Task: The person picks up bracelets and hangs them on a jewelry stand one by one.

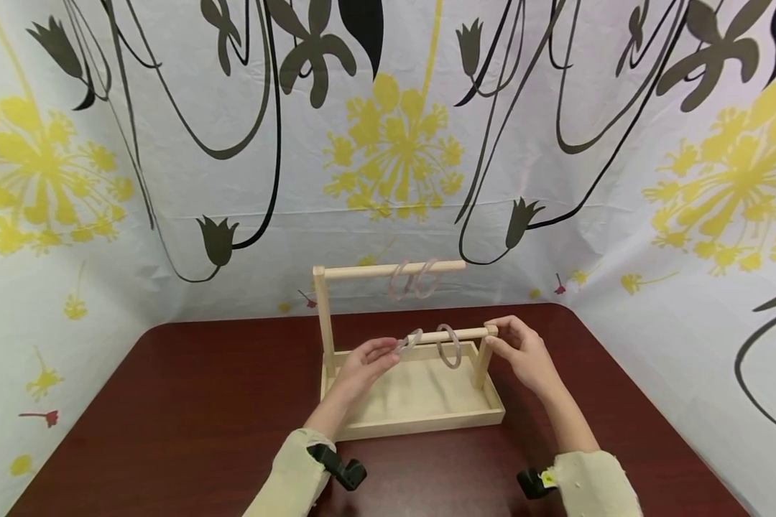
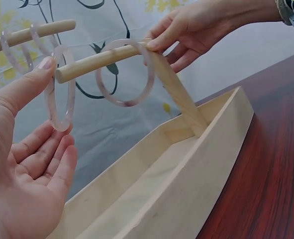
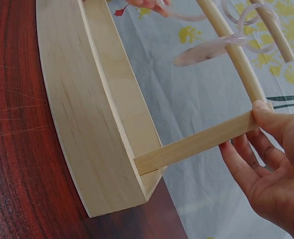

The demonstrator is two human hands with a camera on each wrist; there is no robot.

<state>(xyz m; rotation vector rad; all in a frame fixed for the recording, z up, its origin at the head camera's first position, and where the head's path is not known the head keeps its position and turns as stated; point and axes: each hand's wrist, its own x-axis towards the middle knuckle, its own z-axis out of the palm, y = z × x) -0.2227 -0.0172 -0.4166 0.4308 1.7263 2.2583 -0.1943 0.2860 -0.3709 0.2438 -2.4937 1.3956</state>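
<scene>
My left hand (image 1: 365, 365) pinches a pale translucent bangle (image 2: 71, 102) between thumb and fingers. The bangle is upright at the free end of the lower wooden rod (image 2: 94, 63); the rod's tip appears within its ring. A second bangle (image 2: 127, 103) hangs around this rod, nearer the post. With thumb and fingertips, my right hand (image 3: 271, 164) grips the top of the short post (image 3: 196, 141) where the rod joins it. Two more pinkish bangles (image 1: 394, 285) hang on the upper rod (image 1: 362, 271) behind.
Both rods belong to a wooden stand with a shallow tray base (image 1: 420, 429) on a dark red table (image 1: 233, 424). A taller post (image 1: 325, 316) carries the upper rod at the left. Patterned cloth (image 1: 388, 179) hangs behind and at both sides.
</scene>
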